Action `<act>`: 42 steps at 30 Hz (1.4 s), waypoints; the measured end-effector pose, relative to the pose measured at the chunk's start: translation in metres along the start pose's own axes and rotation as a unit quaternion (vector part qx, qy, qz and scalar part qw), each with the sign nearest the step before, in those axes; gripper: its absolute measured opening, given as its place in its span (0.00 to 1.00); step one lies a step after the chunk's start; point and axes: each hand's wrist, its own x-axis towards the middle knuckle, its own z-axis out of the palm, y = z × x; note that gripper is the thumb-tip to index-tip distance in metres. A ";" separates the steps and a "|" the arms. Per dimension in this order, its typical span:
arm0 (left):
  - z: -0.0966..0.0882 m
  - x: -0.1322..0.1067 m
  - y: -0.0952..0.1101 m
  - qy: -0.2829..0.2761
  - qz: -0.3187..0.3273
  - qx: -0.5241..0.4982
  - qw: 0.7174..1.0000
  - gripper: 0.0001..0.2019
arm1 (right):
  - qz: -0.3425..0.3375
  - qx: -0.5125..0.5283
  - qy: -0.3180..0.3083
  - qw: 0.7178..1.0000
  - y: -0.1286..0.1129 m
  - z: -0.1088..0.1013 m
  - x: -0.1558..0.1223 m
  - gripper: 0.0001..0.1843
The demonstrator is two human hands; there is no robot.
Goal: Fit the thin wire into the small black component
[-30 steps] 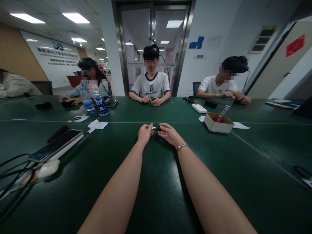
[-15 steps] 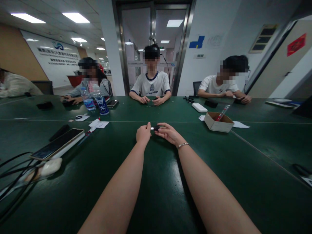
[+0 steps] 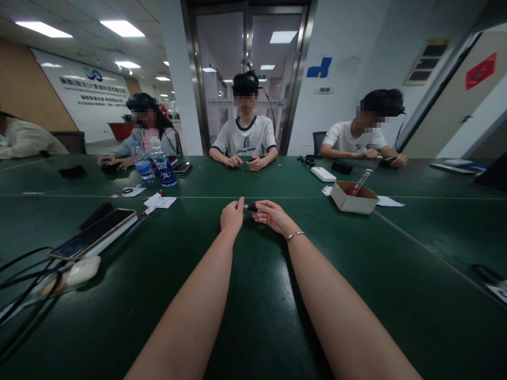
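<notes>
A small slim object (image 3: 251, 207), black toward the right with a short shiny silver part toward the left, lies level between my two hands above the green table (image 3: 253, 295). My left hand (image 3: 232, 217) is closed at its silver end, thumb pointing up; the tip there is hidden by the fingers. Thumb and fingers of my right hand (image 3: 273, 217), which wears a silver bracelet (image 3: 296, 235) at the wrist, pinch the black end. Its exact kind is too small to make out.
Left are a phone (image 3: 95, 232), black cables (image 3: 27, 285), paper scraps (image 3: 164, 202) and plastic bottles (image 3: 165, 171). An open cardboard box (image 3: 354, 203) holding a red-and-clear tube stands right, near a white power bank (image 3: 322, 174). Three people sit across the table, another far left.
Both hands keep their hold on the black-and-silver object, almost unmoved. The view has shifted very slightly.
</notes>
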 end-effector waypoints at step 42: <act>0.021 0.014 -0.016 -0.058 0.053 -0.084 0.993 0.13 | 0.012 0.025 0.031 0.999 0.004 -0.004 0.009 0.04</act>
